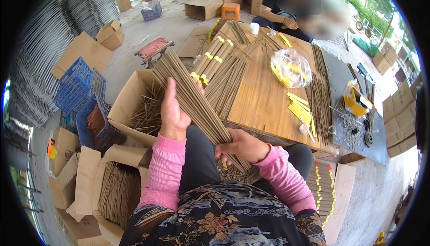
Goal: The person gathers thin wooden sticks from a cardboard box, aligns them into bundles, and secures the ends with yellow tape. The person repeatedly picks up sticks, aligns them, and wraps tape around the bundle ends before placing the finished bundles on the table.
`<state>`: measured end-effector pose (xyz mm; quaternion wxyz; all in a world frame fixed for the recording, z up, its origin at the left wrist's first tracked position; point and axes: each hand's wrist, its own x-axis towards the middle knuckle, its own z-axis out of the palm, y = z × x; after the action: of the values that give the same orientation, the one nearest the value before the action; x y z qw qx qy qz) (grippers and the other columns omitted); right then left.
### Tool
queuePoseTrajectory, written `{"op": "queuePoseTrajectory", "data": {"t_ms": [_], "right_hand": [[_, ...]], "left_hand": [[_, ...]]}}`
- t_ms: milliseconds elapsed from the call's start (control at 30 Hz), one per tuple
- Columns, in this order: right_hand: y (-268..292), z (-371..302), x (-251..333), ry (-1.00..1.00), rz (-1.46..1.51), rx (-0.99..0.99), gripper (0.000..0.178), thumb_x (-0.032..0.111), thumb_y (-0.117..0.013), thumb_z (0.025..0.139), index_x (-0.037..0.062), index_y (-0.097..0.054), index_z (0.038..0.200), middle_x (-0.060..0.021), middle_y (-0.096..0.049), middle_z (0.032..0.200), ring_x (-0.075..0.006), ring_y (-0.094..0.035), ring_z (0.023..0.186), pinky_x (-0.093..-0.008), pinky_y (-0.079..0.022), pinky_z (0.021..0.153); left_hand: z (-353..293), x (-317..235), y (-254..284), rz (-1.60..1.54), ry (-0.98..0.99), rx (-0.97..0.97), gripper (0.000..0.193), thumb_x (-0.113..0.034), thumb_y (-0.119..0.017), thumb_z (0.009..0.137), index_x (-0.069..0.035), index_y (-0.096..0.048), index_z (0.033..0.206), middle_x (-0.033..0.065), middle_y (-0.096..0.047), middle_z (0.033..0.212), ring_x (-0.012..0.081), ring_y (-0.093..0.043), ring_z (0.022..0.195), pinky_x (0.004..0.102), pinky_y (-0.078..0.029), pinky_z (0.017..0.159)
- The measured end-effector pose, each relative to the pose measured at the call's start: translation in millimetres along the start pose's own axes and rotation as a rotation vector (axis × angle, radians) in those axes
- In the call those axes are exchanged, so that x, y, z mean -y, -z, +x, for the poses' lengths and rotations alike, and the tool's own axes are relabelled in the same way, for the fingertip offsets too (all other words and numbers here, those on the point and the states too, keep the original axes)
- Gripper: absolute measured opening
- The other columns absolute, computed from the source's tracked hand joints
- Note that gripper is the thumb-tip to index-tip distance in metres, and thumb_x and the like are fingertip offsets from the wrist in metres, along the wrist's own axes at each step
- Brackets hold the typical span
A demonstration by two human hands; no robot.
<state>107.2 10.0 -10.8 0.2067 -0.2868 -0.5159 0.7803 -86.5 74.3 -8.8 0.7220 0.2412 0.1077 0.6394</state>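
A thick bundle of long brown incense sticks slants across my lap, its far end up and to the left. My left hand supports the bundle from the left side; its thumb points up and its fingers pass behind the sticks, with some fingertips showing past them. Around the lower end, my right hand is closed, thumb on top. Beyond the bundle, on the wooden table, lie several stick rolls bound with yellow bands. Loose sticks are spread just right of those rolls.
Cardboard boxes of sticks stand at my left, beside blue crates. On the table are a plastic bag of yellow strips and yellow paper bands. A grey board adjoins its right side. Another person sits across the table.
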Motion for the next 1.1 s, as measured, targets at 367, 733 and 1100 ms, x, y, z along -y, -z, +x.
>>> {"op": "queuePoseTrajectory", "data": {"t_ms": [367, 733, 1100], "right_hand": [[-11.0, 41.4, -12.6, -0.151, 0.063, 0.019, 0.021, 0.005, -0.052, 0.085, -0.0009, -0.047, 0.104, -0.0084, -0.057, 0.075, -0.0132, -0.055, 0.060, -0.0248, -0.047, 0.050], [-5.9, 26.5, -17.7, -0.099, 0.272, 0.071, 0.022, 0.009, -0.051, 0.087, 0.0004, -0.047, 0.107, -0.0128, -0.060, 0.084, -0.0193, -0.060, 0.067, -0.0310, -0.051, 0.059], [-15.7, 15.0, -16.2, -0.097, 0.365, 0.150, 0.033, 0.017, -0.040, 0.092, -0.0043, -0.039, 0.117, -0.0215, -0.055, 0.104, -0.0278, -0.059, 0.092, -0.0389, -0.050, 0.079]], "left_hand": [[-24.0, -17.0, 62.8, -0.092, -0.006, -0.047, 0.052, -0.043, -0.042, 0.089, 0.003, -0.048, 0.114, 0.0159, -0.057, 0.108, 0.0263, -0.056, 0.100, 0.0393, -0.047, 0.086], [-51.3, -8.0, 40.9, -0.030, 0.106, -0.037, 0.031, 0.003, -0.045, 0.079, -0.001, -0.050, 0.109, 0.0099, -0.057, 0.104, 0.0203, -0.058, 0.095, 0.0346, -0.050, 0.083], [-52.5, -6.1, 43.1, -0.074, 0.156, -0.113, 0.031, 0.002, -0.042, 0.080, 0.003, -0.050, 0.110, 0.0146, -0.058, 0.103, 0.0232, -0.058, 0.095, 0.0353, -0.047, 0.087]]}}
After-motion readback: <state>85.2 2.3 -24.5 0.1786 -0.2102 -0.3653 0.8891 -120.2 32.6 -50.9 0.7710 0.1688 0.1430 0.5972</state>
